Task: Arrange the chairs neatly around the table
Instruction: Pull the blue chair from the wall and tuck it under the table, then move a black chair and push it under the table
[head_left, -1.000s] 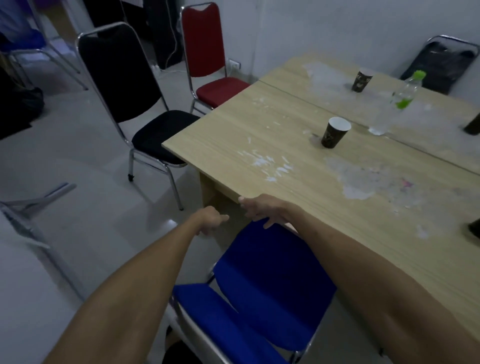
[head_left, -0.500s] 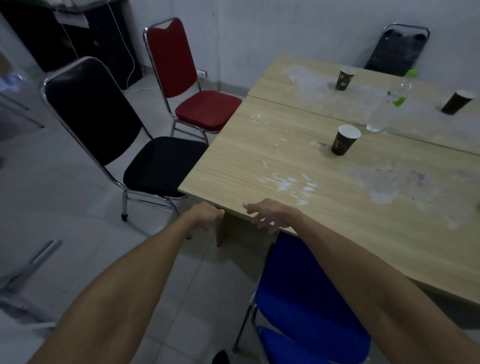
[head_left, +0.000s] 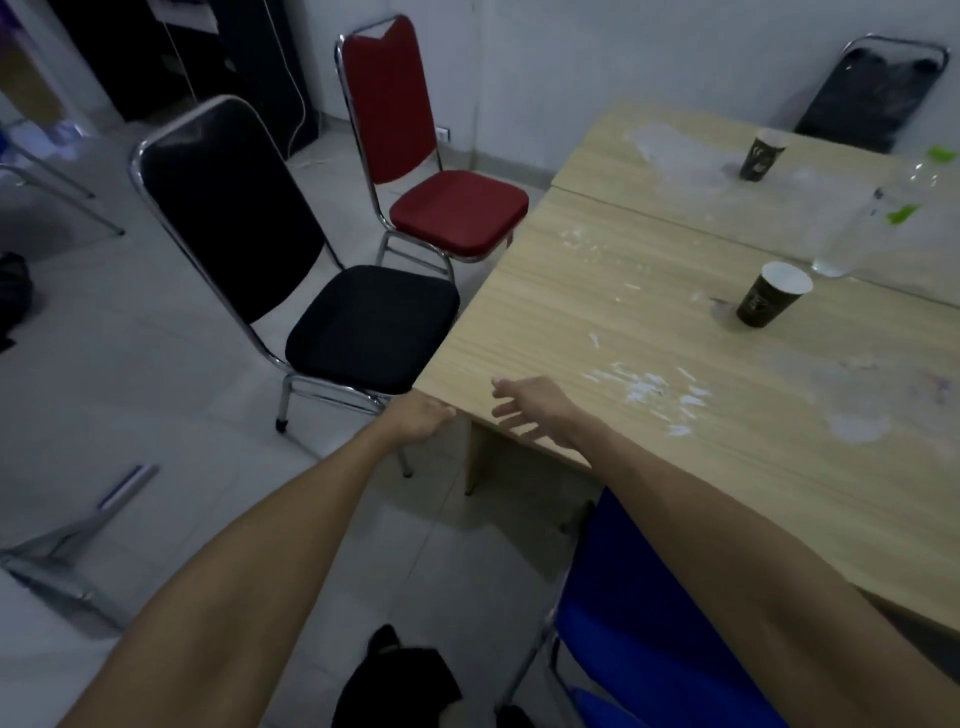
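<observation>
Both hands empty near table corner, seemingly.

Matt wood-grain table, chrome-framed cloth black chair

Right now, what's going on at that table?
A person is tidying chairs around the wooden table. Both arms reach toward its near corner: left hand curled loosely, right hand open, neither gripping anything. The blue chair sits against the near edge; the black chair and red chair stand angled off the end.
</observation>
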